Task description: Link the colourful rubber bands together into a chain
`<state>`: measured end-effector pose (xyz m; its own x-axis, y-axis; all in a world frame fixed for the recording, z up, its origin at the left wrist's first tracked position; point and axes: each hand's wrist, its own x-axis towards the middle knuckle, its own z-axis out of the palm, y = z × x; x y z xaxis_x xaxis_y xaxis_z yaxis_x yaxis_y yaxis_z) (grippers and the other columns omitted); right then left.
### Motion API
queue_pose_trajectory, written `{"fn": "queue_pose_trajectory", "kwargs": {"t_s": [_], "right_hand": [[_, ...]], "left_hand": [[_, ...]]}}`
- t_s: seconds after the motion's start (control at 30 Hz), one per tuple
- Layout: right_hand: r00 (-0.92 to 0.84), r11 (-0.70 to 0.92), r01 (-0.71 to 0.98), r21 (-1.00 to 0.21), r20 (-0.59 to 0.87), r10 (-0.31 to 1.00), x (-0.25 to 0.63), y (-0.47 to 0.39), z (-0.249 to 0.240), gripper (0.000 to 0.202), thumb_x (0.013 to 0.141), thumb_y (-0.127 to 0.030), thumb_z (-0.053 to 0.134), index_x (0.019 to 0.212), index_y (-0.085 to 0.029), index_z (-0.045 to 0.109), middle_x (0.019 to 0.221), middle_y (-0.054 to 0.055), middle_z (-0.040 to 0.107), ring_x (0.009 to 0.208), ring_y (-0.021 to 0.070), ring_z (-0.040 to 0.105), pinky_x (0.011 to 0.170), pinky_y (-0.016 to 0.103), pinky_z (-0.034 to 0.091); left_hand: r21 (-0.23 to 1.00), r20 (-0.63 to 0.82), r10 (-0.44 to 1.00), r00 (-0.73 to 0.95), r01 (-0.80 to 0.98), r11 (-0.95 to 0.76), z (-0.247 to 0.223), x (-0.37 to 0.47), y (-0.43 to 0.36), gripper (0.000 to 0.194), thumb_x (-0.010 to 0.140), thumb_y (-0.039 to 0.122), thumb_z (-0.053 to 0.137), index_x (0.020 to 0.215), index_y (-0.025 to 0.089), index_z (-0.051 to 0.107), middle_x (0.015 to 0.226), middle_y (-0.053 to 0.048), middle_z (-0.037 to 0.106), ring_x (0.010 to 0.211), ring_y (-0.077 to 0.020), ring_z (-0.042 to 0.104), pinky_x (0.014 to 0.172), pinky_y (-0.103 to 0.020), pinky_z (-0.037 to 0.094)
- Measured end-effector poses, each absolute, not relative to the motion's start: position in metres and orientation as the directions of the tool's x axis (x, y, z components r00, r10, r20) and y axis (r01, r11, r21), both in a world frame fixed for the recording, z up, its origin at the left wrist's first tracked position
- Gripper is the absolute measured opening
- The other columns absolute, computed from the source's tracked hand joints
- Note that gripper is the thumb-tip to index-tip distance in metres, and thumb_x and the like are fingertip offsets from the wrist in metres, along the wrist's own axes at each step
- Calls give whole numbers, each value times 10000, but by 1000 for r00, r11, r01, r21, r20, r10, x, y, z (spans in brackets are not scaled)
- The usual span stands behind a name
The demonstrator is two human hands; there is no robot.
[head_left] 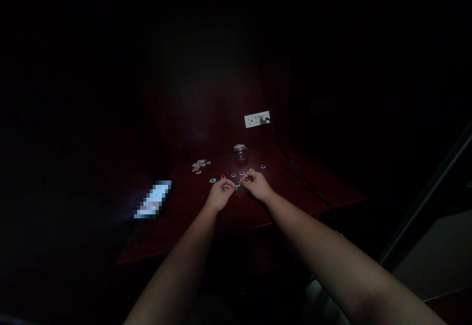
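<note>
My left hand [220, 195] and my right hand [258, 186] are close together over the dark red table, fingertips pinched. Between them a small green hair tie [238, 185] is held, its far side partly covered by the right fingers. Just beyond my hands lies a loose row of similar ring-shaped hair ties, among them a green one [213, 180], a blue one [233, 175], a pink one [242, 173] and a purple one [263, 166]. Farther left is a small pile of mixed pastel hair ties [199, 164].
A clear jar with a lid [240, 152] stands behind the row. On the left lies a lit phone [153, 200], its screen blurred out. A white wall socket [257, 119] has a plug in it, and a black cable [295, 165] runs down over the table's right side. The surroundings are very dark.
</note>
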<state>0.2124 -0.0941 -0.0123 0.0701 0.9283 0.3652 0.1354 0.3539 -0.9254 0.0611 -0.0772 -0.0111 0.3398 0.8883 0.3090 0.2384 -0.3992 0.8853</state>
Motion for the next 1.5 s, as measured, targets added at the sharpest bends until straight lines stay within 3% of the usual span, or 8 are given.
{"fn": "queue_pose_trajectory", "kwargs": {"t_s": [0.4,1.23,1.5], "right_hand": [[-8,406,180,-896,411,911,212,-96,-13,14,613,-151,531,606,-146,520,537,-41,484,479,66,410,472,193,329],[-49,394,239,-888,394,918,213,-94,-18,45,628,-184,544,632,-140,554,523,-33,504,486,77,434,476,196,344],[-70,397,244,-885,392,917,213,-96,-17,61,647,-196,545,659,-137,555,536,-15,541,477,79,439,455,192,344]], "left_hand": [[877,279,894,349,287,-386,-9,63,-81,130,646,256,618,653,131,583,599,-8,598,540,-97,525,528,-206,391],[883,249,891,379,289,-370,-13,64,-82,153,639,256,639,694,115,616,614,-34,634,546,-112,558,550,-223,434],[868,293,868,400,270,-417,-11,62,-83,168,713,278,577,682,123,636,698,-64,673,642,-144,601,645,-256,464]]}}
